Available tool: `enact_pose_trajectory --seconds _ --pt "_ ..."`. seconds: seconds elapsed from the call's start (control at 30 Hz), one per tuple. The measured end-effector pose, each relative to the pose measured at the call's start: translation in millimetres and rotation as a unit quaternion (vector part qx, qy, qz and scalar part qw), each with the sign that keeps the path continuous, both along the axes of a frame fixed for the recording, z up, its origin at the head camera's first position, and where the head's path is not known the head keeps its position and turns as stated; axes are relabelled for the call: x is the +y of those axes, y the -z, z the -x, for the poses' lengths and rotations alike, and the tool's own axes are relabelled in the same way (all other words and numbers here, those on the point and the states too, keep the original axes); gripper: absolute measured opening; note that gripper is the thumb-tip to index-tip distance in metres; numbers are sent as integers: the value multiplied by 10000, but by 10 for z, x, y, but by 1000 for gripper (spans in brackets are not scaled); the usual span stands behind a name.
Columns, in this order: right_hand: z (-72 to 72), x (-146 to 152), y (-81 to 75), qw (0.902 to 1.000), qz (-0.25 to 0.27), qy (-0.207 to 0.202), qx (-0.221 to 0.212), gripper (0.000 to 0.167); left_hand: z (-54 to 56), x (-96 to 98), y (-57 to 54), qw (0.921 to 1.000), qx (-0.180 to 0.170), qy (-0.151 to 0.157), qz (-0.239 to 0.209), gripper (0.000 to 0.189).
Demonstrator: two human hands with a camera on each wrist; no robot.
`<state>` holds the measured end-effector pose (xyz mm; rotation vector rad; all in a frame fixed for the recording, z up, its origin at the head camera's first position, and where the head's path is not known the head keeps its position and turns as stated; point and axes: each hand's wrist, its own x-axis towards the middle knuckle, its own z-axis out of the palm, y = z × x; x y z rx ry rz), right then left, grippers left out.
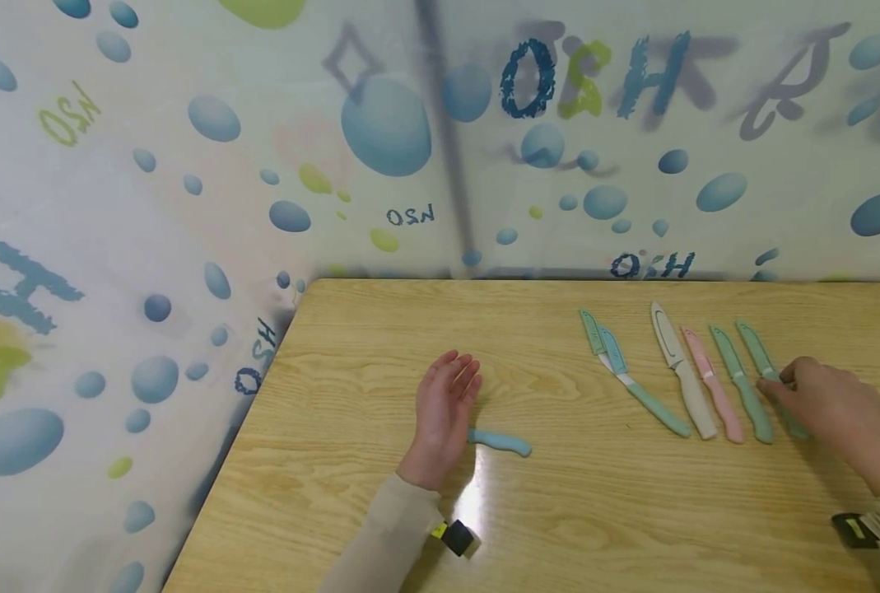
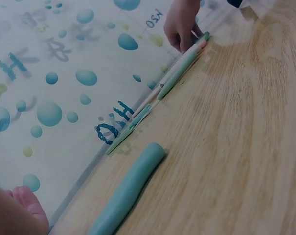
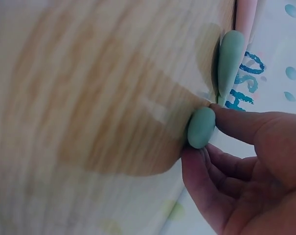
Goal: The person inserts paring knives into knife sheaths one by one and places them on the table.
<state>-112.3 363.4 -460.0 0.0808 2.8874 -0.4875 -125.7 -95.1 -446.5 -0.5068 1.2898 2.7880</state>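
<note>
My right hand (image 1: 840, 412) pinches the rightmost green knife (image 1: 758, 350) between thumb and fingers; in the right wrist view its rounded handle end (image 3: 201, 128) lies between them. To its left, a second green knife (image 1: 751, 403), a pink knife (image 1: 721, 403) and a cream knife (image 1: 695, 399) form a slanting row. My left hand (image 1: 445, 416) is held over the table with fingers extended, holding nothing. Beside it lies a blue knife handle (image 1: 502, 442); the rest of that knife is hidden by the hand.
Left of the row lies another green-handled knife (image 1: 658, 408), with a blue sheath (image 1: 613, 350) and a green sheath (image 1: 591, 329) at its blade end. The wooden table (image 1: 321, 354) meets a patterned wall covering (image 1: 380, 239) at its far edge.
</note>
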Motion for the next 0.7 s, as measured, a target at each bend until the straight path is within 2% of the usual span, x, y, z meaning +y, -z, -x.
enact_pose_trajectory --seconds 0.17,0.3,0.43,0.53,0.6,0.7 --pt "-4 -5 -33 9999 92 23 -54 41 3 1 1 10000 9 -17 27 24" --pt "7 -7 -125 9998 52 171 -90 46 -3 4 0 10000 -3 -9 67 25" --pt "16 -42 -218 9994 -97 319 128 54 -8 10 5 9999 -13 10 120 24" --pt "4 -92 -252 9987 -160 386 294 51 -5 23 4 9997 -5 54 245 25" --pt "-13 -121 -270 9984 -170 369 383 48 -1 40 -7 9989 33 187 433 26" --pt "-48 -168 -288 9985 -85 298 462 46 20 89 -44 9943 199 597 864 29"
